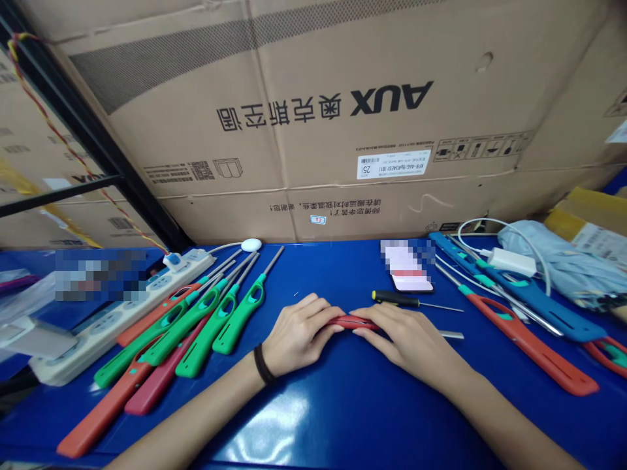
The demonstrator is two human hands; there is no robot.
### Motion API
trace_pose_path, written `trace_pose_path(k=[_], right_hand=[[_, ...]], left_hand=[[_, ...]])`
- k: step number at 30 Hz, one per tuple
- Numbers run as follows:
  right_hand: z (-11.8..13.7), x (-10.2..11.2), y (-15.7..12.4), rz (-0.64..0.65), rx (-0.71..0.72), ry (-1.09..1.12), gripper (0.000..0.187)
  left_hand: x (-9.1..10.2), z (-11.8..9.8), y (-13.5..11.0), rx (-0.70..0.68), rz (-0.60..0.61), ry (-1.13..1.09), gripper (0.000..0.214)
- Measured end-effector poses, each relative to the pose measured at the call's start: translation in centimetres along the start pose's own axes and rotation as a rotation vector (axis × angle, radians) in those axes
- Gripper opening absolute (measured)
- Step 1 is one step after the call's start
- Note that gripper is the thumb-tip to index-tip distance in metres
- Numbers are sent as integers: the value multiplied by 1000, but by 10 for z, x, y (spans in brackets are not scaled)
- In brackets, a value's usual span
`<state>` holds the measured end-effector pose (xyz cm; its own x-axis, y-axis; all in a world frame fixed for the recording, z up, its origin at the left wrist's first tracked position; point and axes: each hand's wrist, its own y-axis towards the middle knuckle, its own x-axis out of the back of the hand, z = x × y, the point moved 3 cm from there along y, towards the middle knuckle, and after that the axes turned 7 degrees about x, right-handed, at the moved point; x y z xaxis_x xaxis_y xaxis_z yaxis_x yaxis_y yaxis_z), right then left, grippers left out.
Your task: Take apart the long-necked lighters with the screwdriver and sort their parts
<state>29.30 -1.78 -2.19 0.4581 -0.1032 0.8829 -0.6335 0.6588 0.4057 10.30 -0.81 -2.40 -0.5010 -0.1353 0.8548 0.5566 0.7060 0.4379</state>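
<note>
My left hand (298,333) and my right hand (406,339) meet at the middle of the blue table (343,405). Both are closed around a red lighter handle (353,322), of which only a short red strip shows between my fingers. Its metal tip (451,335) sticks out to the right past my right hand. A black band is on my left wrist. A small black and yellow screwdriver (399,299) lies just behind my right hand.
Several green and red long lighters (206,326) lie in a row at the left beside a white power strip (122,313). At the right are red and blue lighters (529,343), a white charger (512,261), a phone (411,282) and a grey umbrella. A large cardboard box (343,117) walls the back.
</note>
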Motion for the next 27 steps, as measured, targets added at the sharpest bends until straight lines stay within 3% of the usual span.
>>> trace_pose_path(k=[16,21,27], right_hand=[[11,-6,0,-62,119,-41,20],[8,-4,2,-42,98,-5,19],[-3,-1,0,15,-9,54,18]], left_hand=[[4,-10,-1,3,32,0,23],[4,-2,1,-30,41,-110,25],[12,18,1,48,92,-174,28]])
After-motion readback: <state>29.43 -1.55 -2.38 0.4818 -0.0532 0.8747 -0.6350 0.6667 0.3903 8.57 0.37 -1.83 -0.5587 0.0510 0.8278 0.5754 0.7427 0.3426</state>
